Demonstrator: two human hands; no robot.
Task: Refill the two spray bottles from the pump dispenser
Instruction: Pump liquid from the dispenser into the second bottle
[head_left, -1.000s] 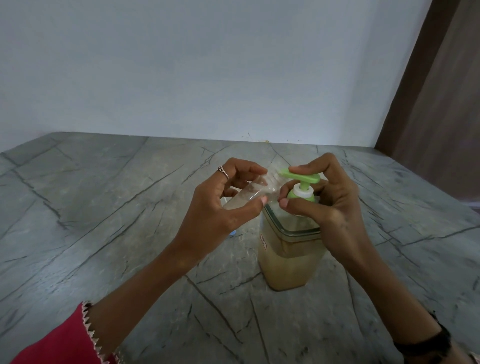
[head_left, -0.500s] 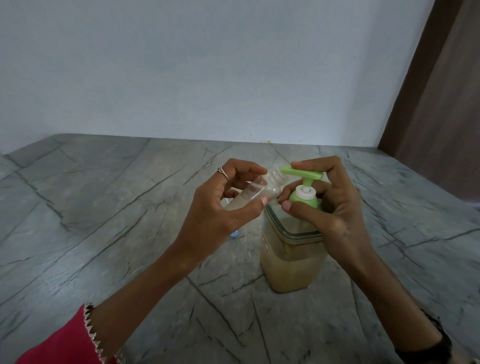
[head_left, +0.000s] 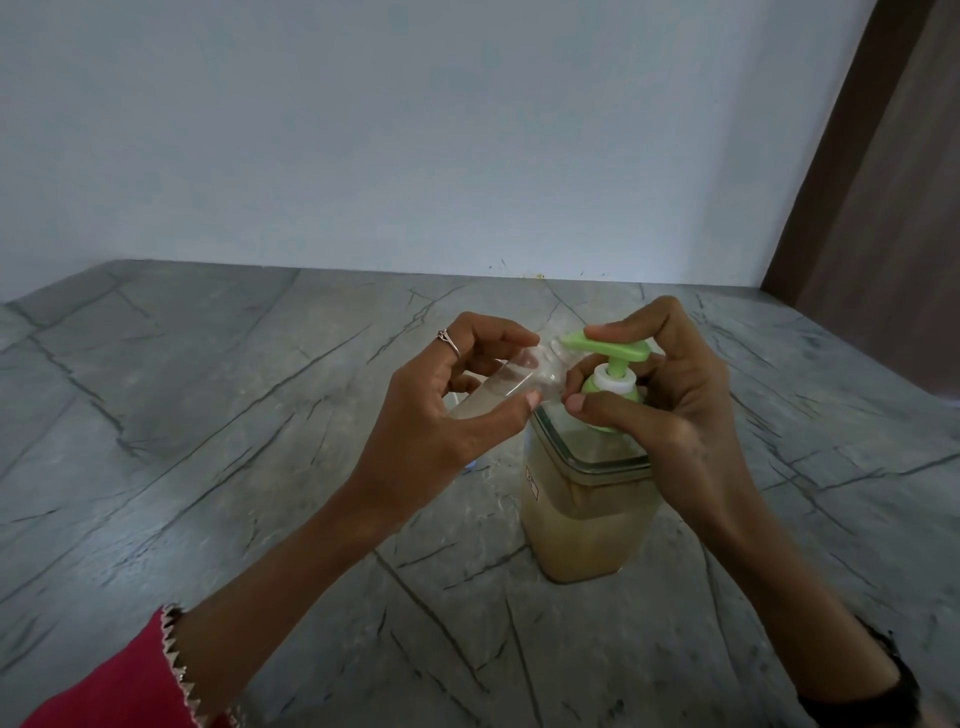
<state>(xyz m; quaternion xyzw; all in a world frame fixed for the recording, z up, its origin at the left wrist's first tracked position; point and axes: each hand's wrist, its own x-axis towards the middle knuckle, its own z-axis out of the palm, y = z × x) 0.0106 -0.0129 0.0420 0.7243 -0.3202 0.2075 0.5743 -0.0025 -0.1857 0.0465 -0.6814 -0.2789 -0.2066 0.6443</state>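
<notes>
A square clear pump dispenser (head_left: 589, 525) with yellowish liquid stands on the grey stone counter (head_left: 218, 415). Its green pump head (head_left: 608, 349) is raised on its stem. My right hand (head_left: 670, 400) curls around the pump, fingers on top of the head and thumb below by the collar. My left hand (head_left: 447, 410) grips a small clear spray bottle (head_left: 511, 382), uncapped and tilted, its mouth right under the pump's nozzle. A little pale liquid lies in the bottle's lower end. A second spray bottle is not clearly visible.
A small bluish-white object (head_left: 470, 466) peeks out from behind my left wrist on the counter. A pale wall rises behind the counter, and a brown panel (head_left: 878, 182) stands at the far right.
The green pump head has risen from its pressed-down position, and my right fingers lifted with it. The left hand keeps the bottle at the nozzle.
</notes>
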